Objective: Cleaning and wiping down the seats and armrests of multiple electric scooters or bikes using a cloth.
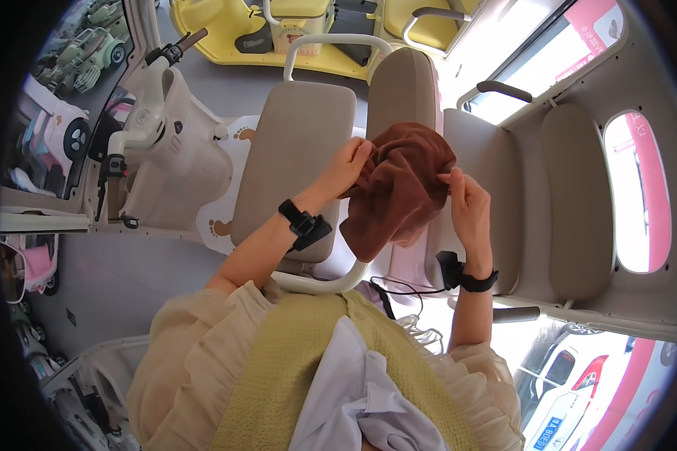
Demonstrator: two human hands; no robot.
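head view — brown cloth (402, 188), one, crumpled: is hanging between left hand (344, 167), which is pinching its left edge, and right hand (470, 209), which is pinching its right edge — taupe seat cushion (297, 128): is lying below left hand.

Grey floor (113, 289) spreading at 8 o'clock | yellow vehicle (210, 26) standing there toward 11 | white footboard (242, 159) bearing brown footprint marks (244, 134) toward 10
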